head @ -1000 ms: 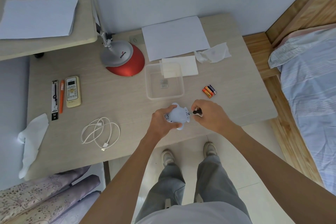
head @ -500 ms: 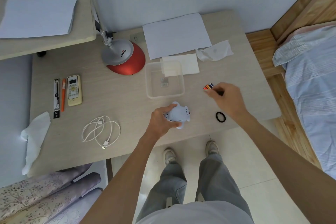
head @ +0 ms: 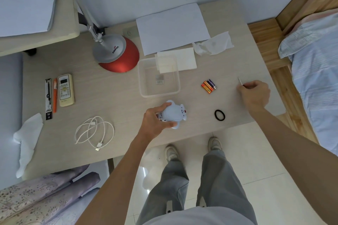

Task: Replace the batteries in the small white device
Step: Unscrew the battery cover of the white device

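Observation:
My left hand (head: 155, 121) grips the small white device (head: 173, 113), holding it at the table's front edge. Several small batteries (head: 209, 85), orange and purple, lie together on the table to the right of the clear tray. My right hand (head: 255, 95) is further right, near the table's right edge, with its fingers closed on a thin metal tool (head: 240, 80) whose tip points away from me. Most of the tool is hidden in the hand. A black ring (head: 219, 114) lies on the table between my two hands.
A clear plastic tray (head: 159, 76) sits behind the device. Red lamp base (head: 118, 55), paper sheets (head: 172, 27), tissues (head: 214, 44), remote control (head: 65, 89), pens (head: 48, 98) and a white cable (head: 94, 131) lie around. A bed (head: 314, 71) stands to the right.
My right hand left the device, dropped the black ring on the table, passed the batteries and moved to the right edge, where it now holds the thin tool. The left hand stayed.

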